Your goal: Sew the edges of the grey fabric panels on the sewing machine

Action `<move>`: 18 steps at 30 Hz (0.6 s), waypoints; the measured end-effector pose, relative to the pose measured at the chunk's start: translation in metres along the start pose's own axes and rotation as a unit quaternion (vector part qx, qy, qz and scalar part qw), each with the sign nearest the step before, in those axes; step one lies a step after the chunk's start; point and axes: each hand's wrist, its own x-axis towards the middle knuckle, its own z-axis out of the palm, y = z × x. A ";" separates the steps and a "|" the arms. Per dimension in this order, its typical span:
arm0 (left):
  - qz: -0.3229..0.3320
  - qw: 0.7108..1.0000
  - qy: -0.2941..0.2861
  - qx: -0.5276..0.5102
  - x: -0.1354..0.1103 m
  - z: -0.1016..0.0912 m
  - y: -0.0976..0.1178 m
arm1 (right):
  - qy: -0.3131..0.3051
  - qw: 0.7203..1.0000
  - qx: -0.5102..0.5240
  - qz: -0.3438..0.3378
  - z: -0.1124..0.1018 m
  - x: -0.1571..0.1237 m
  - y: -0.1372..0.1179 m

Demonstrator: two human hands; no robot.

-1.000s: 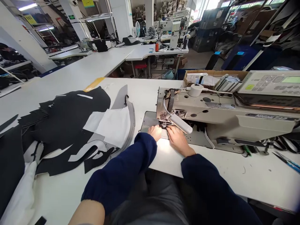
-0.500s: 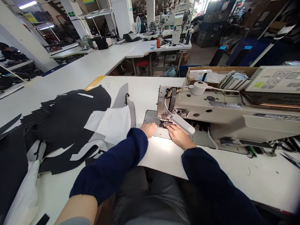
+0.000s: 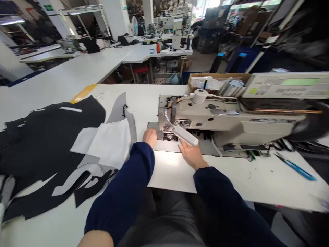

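My left hand rests with curled fingers at the left end of the sewing machine's metal bed plate. Its fingertips are hidden, so what they hold, if anything, does not show. Right of it, an opening in the bed shows the metal hook parts below the needle area. My right hand is closed at the front edge of the bed, under the white lamp. The lamp covers some of its fingers, and anything in them is too small to make out. The sewing machine stands over the bed.
Dark fabric pieces and white cloth pieces lie on the left of the table. Blue-handled snips lie at the right. Behind the machine are a cardboard box of parts and a control panel.
The view has swung to the right. My right hand has drawn back from the hook opening towards the front edge. My left hand has shifted left, away from the opening, along the bed.
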 end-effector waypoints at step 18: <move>-0.206 0.905 0.194 -0.317 -0.004 0.020 -0.033 | 0.172 0.915 -0.150 0.334 -0.125 -0.175 0.192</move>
